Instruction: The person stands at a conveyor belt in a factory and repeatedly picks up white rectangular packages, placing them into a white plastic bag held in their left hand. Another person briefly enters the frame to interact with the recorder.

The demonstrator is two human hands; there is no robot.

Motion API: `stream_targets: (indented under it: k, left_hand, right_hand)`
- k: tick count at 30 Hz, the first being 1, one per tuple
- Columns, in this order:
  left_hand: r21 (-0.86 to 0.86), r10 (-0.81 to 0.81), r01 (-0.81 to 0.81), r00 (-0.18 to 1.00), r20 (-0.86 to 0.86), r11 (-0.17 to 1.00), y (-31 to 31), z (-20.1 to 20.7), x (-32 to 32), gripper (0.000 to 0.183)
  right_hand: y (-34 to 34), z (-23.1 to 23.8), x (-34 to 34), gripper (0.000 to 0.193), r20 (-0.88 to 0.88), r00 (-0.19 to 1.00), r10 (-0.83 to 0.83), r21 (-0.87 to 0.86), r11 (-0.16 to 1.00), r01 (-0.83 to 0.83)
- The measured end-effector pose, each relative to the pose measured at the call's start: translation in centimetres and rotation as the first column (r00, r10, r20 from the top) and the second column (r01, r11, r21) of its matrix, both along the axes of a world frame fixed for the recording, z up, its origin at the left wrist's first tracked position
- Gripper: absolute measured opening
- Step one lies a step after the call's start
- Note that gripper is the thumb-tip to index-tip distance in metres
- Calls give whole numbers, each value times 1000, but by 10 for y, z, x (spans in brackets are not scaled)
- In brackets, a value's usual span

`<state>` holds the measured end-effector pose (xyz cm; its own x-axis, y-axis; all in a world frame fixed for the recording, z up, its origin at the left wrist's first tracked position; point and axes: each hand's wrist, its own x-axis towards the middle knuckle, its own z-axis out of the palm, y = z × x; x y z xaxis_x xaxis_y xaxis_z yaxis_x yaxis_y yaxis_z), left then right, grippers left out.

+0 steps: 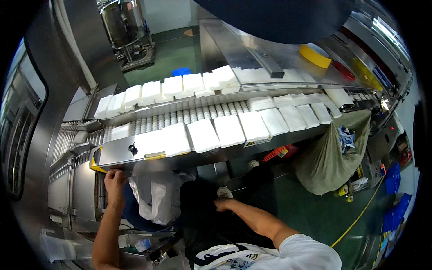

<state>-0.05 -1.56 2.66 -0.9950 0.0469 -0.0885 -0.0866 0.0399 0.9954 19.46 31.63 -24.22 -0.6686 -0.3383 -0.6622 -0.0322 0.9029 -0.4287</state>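
My left hand [115, 181] is at the near left corner of the steel conveyor [119, 150], its fingers curled together. Whatever they may hold is hidden. Low over my dark trousers, my right hand [221, 205] has its fingers bent in, and I cannot make out anything in them. Several stacks of folded white sheets [203, 135] lie in a row along the conveyor's near ledge. A second row of white stacks [150, 91] runs along the far ledge. Between the rows is a band of white rollers [180, 116].
Below the conveyor, a white plastic bag [155, 195] lines a blue bin [131, 209] near my left forearm. To the right hangs a large olive sack [317, 157] with wrappers inside. Yellow tape [315, 55] rests on the far steel top. Blue bins [396, 211] stand far right.
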Motion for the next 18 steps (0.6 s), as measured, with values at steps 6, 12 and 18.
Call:
stream_targets:
  k: [6, 12, 18]
  left_hand:
    - [-69, -84, 96, 983, 165, 993, 4, -5, 5, 22]
    - [-85, -253, 284, 929, 270, 955, 13, 5, 10, 28]
    - [-45, -120, 127, 983, 141, 991, 0, 2, 4, 20]
  right_hand:
    - [-3, 2, -7, 39, 112, 991, 66, 54, 996, -73]
    - [6, -15, -2, 33, 122, 990, -69, -27, 997, 73]
    - [4, -25, -3, 41, 78, 997, 30, 7, 1000, -31]
